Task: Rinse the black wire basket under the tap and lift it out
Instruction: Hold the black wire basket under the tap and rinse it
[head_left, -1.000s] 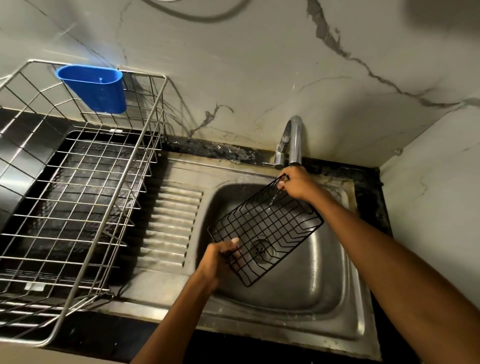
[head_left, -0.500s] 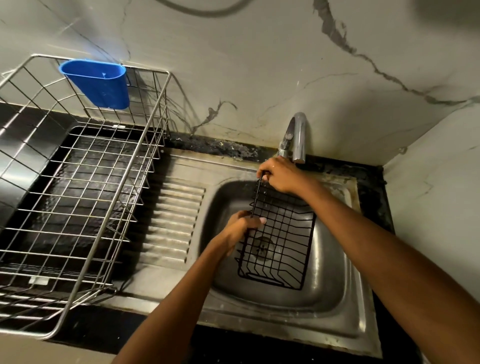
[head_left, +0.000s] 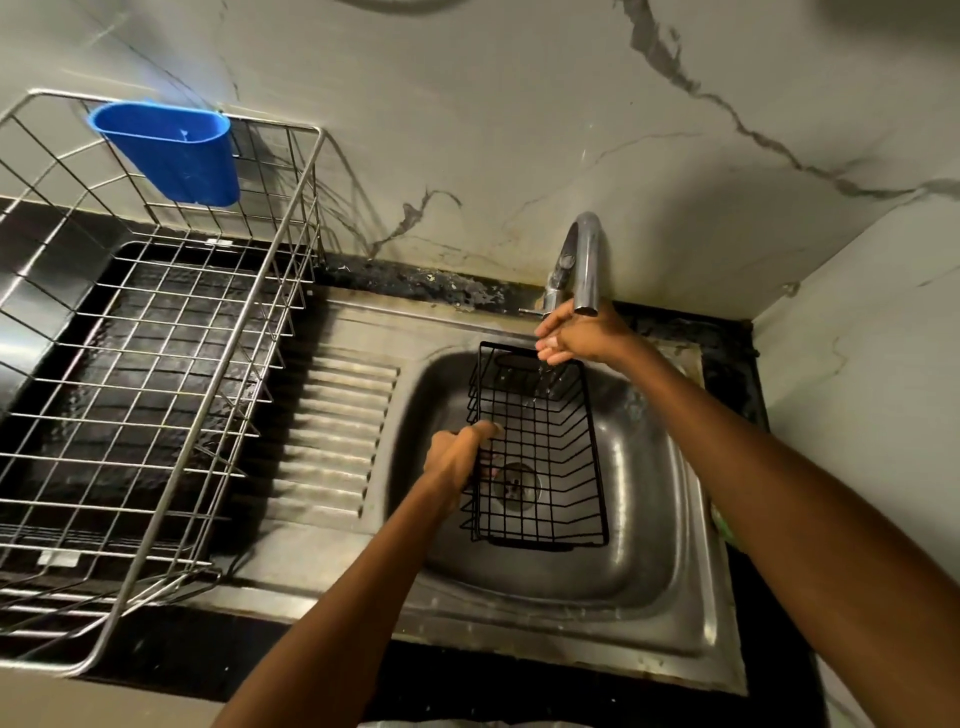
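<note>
Surface: stainless steel sink (head_left: 675, 597) with ribbed draining board, set in a black counter, lower centre of the frame.
Room: white marble-look wall with dark veins across the top; corner at the right edge.
Rack: large silver wire dish rack (head_left: 156, 364) at the left, blue plastic cutlery holder (head_left: 171, 150) hung on its far rim, upper left.
Tap: curved chrome tap (head_left: 584, 260) at upper centre, spout over the basin's far edge.
Task item: black rectangular wire basket (head_left: 540, 447) inside the basin, open side up, long axis running away from the camera, drain visible through its mesh.
Left hand (head_left: 460, 462): clenched around the basket's left rim.
Right hand (head_left: 576, 335): under the spout, above the basket's far right corner, fingers loosely curled; contact with the wire could not be told.
Water: thin drops below the right hand.
Change from half a second earlier: basket turned level from a tilt; right hand off the far rim and up beneath the spout; left hand kept on the left side.
</note>
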